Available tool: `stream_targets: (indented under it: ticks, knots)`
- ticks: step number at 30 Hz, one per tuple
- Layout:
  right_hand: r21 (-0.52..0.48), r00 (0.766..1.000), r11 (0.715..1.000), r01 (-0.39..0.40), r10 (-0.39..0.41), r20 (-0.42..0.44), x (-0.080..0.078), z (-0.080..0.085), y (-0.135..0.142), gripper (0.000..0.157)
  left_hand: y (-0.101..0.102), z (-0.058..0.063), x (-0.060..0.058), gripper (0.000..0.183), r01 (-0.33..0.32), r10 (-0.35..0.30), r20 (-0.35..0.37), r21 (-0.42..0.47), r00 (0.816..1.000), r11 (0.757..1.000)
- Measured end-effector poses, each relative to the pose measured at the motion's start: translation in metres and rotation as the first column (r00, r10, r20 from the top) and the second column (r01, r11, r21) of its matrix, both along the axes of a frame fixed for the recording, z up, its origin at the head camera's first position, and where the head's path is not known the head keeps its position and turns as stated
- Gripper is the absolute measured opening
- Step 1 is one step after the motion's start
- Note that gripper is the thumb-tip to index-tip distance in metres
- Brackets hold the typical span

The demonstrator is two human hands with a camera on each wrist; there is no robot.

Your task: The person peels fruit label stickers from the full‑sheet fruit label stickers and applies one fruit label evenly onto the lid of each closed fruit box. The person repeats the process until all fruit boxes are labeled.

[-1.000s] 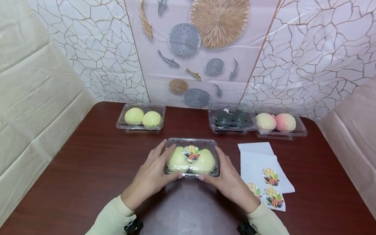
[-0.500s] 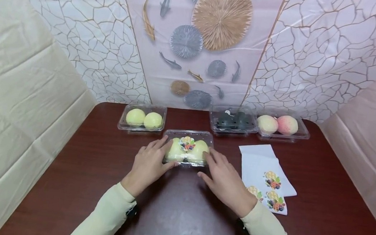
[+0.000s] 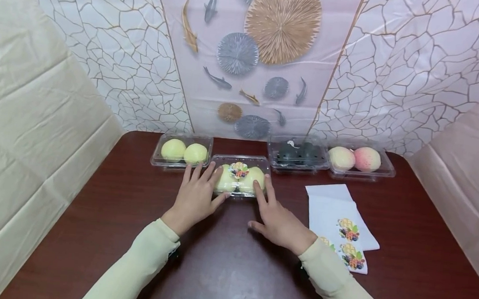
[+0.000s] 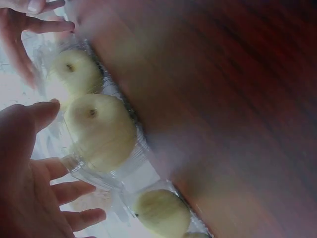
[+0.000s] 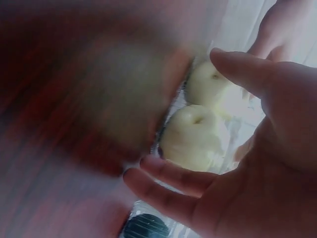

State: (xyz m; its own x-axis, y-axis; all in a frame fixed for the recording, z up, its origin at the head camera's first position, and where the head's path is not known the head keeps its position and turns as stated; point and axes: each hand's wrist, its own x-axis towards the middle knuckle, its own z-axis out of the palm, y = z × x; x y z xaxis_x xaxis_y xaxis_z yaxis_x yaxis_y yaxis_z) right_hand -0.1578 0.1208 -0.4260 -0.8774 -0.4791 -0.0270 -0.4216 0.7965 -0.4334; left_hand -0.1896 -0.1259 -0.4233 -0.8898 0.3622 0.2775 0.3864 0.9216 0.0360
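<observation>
Showing nearest to you, your two cream sleeves (image 3: 144, 251) slant inward from left and right over the dark reddish worktop (image 3: 232, 263). To the right, just beyond the right sleeve, white sheets (image 3: 324, 205) lie overlapped, carrying printed fruit stickers (image 3: 352, 256).

Level with those sheets, your left grip (image 3: 195, 197), a bare hand, is spread wide at the left side of the middle box, its thumb at the near edge. Your right grip (image 3: 280, 220) is spread too, with two extended fingers at the near right corner and the thumb apart. Neither is curled round anything; you cannot tell how firmly either touches the plastic.

Between them, near the middle of the worktop, stands the clear middle box (image 3: 240, 158), holding two pale green fruits (image 3: 224, 181) side by side under a fruit sticker (image 3: 238, 170).

Along the far edge you have a left box (image 3: 181, 165) with two yellow-green fruits (image 3: 173, 150), a box of dark fruits (image 3: 298, 154) right of centre, and, beside it, pinkish peaches (image 3: 367, 159) in another clear box. Behind rises a patterned backdrop (image 3: 281, 28).
</observation>
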Motion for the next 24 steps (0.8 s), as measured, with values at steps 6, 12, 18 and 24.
stream_targets:
  ticks: [6, 12, 18, 24]
  knots:
    - [0.001, 1.000, 1.000, -0.028, 0.028, -0.009, -0.013, -0.004, -0.004, 0.103, -0.002, -0.001, -0.007, 0.076, -0.046, 0.047, 0.064, -0.019, 0.997, 0.999]
    - [0.001, 0.999, 1.000, -0.027, 0.027, 0.017, -0.029, -0.005, -0.012, 0.104, -0.004, -0.003, -0.018, 0.073, -0.082, 0.086, 0.073, -0.052, 0.994, 0.995]
    - [0.057, 0.999, 0.998, 0.030, -0.031, 0.017, -0.049, -0.008, -0.018, 0.112, 0.003, -0.002, -0.041, 0.075, -0.104, 0.113, 0.101, -0.083, 0.988, 0.991]
    - [0.109, 0.995, 0.990, 0.085, -0.090, 0.045, -0.063, -0.003, -0.020, 0.125, 0.010, -0.001, -0.061, 0.076, -0.134, 0.147, 0.147, -0.094, 0.978, 0.986]
